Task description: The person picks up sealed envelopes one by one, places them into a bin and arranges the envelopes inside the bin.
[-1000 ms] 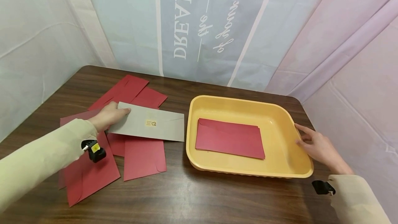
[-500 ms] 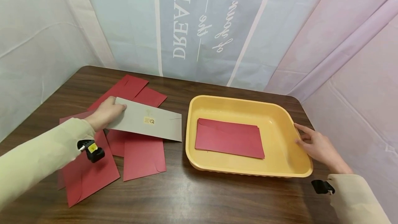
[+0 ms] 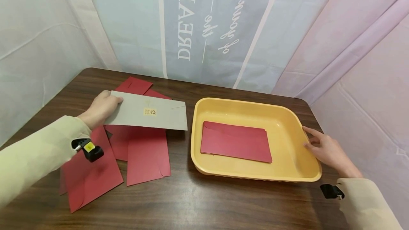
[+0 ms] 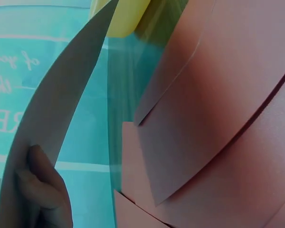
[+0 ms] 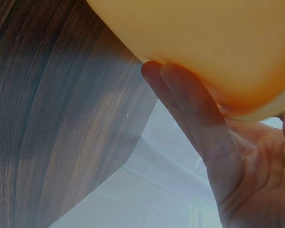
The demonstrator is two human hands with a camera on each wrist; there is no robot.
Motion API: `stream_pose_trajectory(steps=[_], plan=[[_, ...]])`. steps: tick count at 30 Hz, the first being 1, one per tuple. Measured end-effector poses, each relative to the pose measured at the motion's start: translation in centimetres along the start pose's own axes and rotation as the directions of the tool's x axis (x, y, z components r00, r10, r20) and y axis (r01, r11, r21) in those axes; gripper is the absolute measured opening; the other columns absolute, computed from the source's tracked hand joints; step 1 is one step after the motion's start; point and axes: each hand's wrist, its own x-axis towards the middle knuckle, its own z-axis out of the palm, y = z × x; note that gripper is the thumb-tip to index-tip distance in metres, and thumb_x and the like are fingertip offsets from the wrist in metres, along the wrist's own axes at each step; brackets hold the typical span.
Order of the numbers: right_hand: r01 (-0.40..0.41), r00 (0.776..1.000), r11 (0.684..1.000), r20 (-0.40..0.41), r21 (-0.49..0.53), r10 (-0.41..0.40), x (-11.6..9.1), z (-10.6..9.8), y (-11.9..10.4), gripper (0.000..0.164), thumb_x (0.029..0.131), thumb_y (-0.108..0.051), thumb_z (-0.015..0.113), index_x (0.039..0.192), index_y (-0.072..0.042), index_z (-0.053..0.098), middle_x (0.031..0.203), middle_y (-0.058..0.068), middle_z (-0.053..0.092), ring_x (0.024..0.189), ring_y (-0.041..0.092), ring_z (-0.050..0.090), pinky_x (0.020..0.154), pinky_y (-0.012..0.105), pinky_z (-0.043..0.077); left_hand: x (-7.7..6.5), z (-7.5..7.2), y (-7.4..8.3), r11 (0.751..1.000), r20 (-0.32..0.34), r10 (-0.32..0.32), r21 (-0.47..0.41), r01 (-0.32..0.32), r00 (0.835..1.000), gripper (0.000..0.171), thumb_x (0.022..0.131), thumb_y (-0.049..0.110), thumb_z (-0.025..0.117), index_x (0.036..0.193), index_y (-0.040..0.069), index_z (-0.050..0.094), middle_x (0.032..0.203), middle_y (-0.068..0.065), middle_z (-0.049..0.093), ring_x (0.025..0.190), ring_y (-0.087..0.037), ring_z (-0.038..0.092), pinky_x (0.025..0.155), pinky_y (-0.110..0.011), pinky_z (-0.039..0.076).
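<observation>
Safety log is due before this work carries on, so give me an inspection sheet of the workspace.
Surface: dark wood-grain table, shiny near the front.
Job's things: gray envelope with a yellow label, held above loose red envelopes that overlap on the left; red envelope stack in the yellow tray.
Clutter: nothing seen.
Left grip: holds the gray envelope's left end.
Right grip: on the tray's right rim.
Cables: nothing seen.
Surroundings: lettered cloth backdrop behind, pale hangings at both sides.
</observation>
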Motion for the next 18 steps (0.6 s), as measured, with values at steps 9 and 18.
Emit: stream_pose_trajectory(steps=[9,18], plan=[[0.005,1.0,1.0,-0.005,-0.007,-0.005,0.0,0.0,0.0,0.057,0.091,-0.009,0.061,0.141,0.008,0.038,0.096,0.026,0.069,0.073,0.024,0.067,0.058,0.025,0.047,0.3,0.0,0.9,1.0,-0.027,-0.018,-0.026,0.017,0.999,0.062,0.102,0.028,0.023,0.147,-0.012,0.009,0.148,-0.035,0.017,0.135,-0.048,0.026,0.111,-0.059,0.023],[0.002,1.0,1.0,-0.005,-0.003,-0.002,0.1,0.0,0.0,0.057,0.091,-0.009,0.061,0.141,0.008,0.038,0.096,0.026,0.069,0.072,0.023,0.067,0.057,0.024,0.046,0.0,1.1,1.6,1.0,0.012,-0.012,-0.029,0.013,1.0,0.059,0.102,0.026,0.022,0.146,-0.013,0.013,0.146,-0.035,0.021,0.132,-0.047,0.031,0.11,-0.057,0.028]])
